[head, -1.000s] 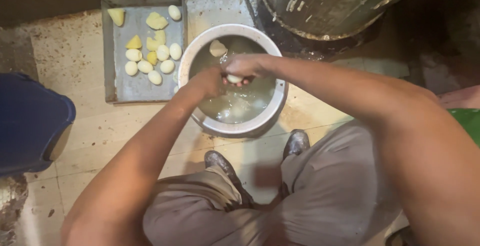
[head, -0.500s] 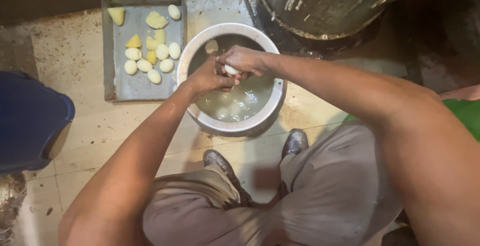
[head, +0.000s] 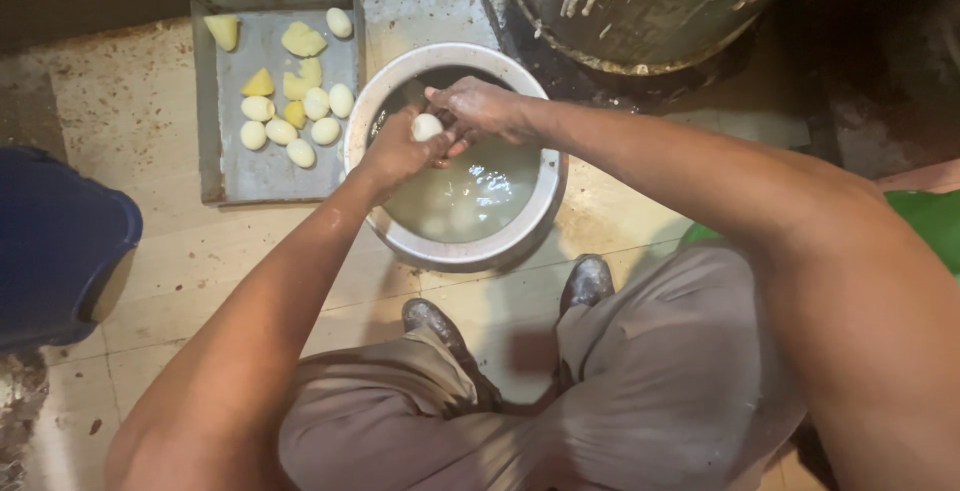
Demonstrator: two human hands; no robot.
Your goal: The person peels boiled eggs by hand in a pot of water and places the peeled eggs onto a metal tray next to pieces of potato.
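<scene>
Both hands meet over the far rim of a round metal bowl (head: 455, 251), at about 11 o'clock on it. Left hand (head: 392, 154) cups a peeled, pale potato (head: 427, 127) from below, fingers curled up around it. Right hand (head: 482, 108) comes in from 3 o'clock and closes over the same potato from above; fingertips press on its top and side. Potato sits between the two hands, held above the water, not in it. Whether a knife or peeler is in either hand cannot be told.

Bowl holds cloudy, greenish water; a few pale rounded shapes show dimly under the surface toward 6 o'clock. Bowl stands on a stained tiled floor (head: 150, 121).

At 9 o'clock of the bowl, just beside its rim, lies a flat grey metal tray (head: 262, 173). On it, a cluster of peeled whole potatoes (head: 300, 121) and several yellower cut pieces (head: 303, 41), most gathered in the middle, one wedge at the far left corner.

At 12 to 1 o'clock, a large dark drum (head: 650, 1) with a worn, paint-streaked wall. At the far 9 o'clock edge of view, a blue plastic container (head: 55, 251).

Person squats; grey trousers (head: 620, 391) fill the near side, two worn dark shoes (head: 585, 281) planted just at 6 o'clock of the bowl.
</scene>
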